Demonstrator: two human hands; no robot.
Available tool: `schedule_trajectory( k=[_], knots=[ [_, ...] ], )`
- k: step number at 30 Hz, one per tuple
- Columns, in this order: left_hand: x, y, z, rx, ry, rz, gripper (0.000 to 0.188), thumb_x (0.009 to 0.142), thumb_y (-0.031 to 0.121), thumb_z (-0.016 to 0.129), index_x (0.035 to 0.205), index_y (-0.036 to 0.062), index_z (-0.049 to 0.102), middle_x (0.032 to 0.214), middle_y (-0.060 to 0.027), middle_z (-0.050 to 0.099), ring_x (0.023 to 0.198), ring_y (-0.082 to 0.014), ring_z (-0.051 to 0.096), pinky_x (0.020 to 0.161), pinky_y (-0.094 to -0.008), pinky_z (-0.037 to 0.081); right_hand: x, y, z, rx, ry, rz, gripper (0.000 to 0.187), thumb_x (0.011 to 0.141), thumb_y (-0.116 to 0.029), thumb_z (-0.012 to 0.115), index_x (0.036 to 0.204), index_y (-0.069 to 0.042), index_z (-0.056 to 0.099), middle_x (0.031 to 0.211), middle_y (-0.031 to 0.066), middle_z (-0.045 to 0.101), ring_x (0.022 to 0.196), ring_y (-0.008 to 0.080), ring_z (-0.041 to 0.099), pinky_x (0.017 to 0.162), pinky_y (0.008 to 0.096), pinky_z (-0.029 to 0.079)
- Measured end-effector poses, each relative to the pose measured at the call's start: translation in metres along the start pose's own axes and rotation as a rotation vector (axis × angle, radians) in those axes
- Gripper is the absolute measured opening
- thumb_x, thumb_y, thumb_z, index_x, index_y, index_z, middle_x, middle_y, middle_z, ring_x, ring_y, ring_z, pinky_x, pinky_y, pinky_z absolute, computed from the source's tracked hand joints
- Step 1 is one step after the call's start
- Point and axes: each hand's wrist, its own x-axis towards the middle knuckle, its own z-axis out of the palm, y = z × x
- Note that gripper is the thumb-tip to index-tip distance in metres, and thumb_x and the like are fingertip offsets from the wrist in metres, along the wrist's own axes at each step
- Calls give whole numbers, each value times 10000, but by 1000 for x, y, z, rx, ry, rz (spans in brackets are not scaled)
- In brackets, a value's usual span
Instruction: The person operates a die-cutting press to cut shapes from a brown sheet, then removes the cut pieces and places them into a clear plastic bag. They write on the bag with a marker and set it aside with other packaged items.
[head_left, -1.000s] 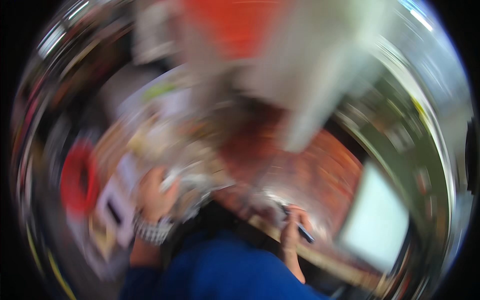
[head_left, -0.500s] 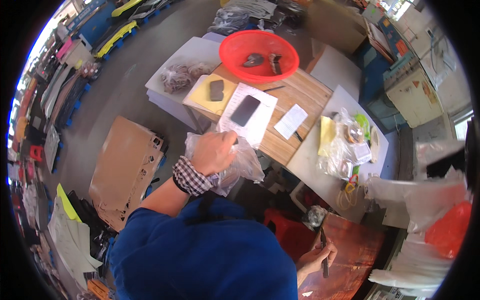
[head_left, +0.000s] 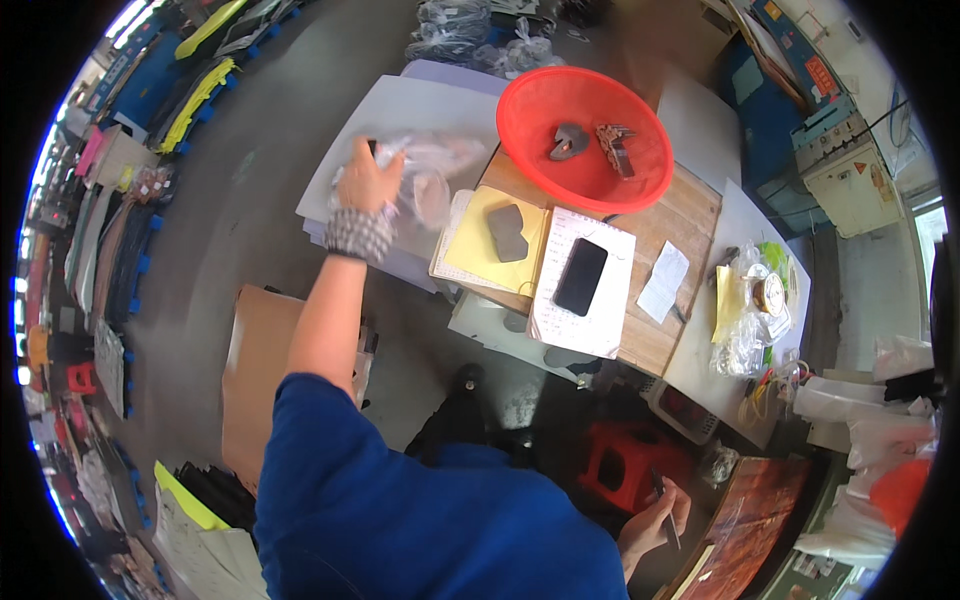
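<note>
My left hand [head_left: 370, 180], with a checked cuff at its wrist, reaches over the white-topped table at the left. It is closed on a clear plastic bag [head_left: 428, 195], which blurs with motion; its contents cannot be made out. A small dark thing shows at my fingers. Low on the right, my right hand [head_left: 655, 518] pinches a slim dark pen [head_left: 669, 520]. On the wooden table lie a black phone [head_left: 580, 277] on a written sheet [head_left: 608, 325] and a grey flat piece [head_left: 507, 233] on a yellow pad [head_left: 470, 232].
A red basin [head_left: 525, 165] with dark parts inside stands at the table's back. Plastic bags [head_left: 735, 345] and a tape roll [head_left: 769, 294] lie on the right side table. A red stool [head_left: 625, 465] and a brown cardboard stack [head_left: 258, 345] are on the floor.
My left hand has carried the plastic bag from in front of the wooden table leftward and away, over the white table. The right hand keeps the pen. The view has shifted.
</note>
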Motion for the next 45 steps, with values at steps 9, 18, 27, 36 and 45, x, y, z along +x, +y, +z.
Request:
schedule_trajectory(
  k=[9, 18, 27, 36, 45],
  knots=[
    [-144, 11, 4, -350, -640, 146, 204, 969, 203, 469, 970, 16, 549, 855, -224, 622, 821, -437, 608, 703, -481, 490, -30, -34, 45, 193, -124, -4, 193, 944, -159, 598, 844, 5, 580, 905, 137, 663, 631, 94, 501, 610, 235, 424],
    [-279, 166, -85, -1130, -1800, 399, 266, 880, 163, 723, 1101, 52, 624, 865, -24, 614, 750, -103, 594, 684, -271, 491, -84, -38, 2, 434, -143, -21, 266, 895, -240, 659, 942, 19, 624, 963, 184, 645, 698, 129, 542, 643, 246, 436],
    [-357, 224, -146, -1313, -2265, 102, 248, 822, 57, 759, 1034, 35, 633, 907, 13, 623, 813, -60, 584, 730, -217, 491, -171, -20, -86, 919, 239, 203, 238, 919, -192, 599, 970, 37, 638, 943, 138, 649, 797, 148, 578, 704, 269, 463],
    [-463, 253, -213, -1124, -2478, 535, 259, 797, -14, 739, 1014, 1, 599, 1004, -46, 568, 869, -110, 572, 732, -231, 490, -265, -21, -162, 643, 583, 237, 157, 934, -158, 626, 946, -5, 660, 824, 43, 661, 711, 88, 606, 657, 250, 498],
    [-543, 261, -230, -1105, -2320, 1491, 166, 747, -16, 706, 888, 6, 621, 822, -86, 619, 761, -193, 602, 709, -287, 487, -326, -20, -161, 554, 957, 363, 206, 958, -221, 597, 899, -31, 654, 743, 10, 634, 687, 73, 595, 622, 239, 477]
  ],
)
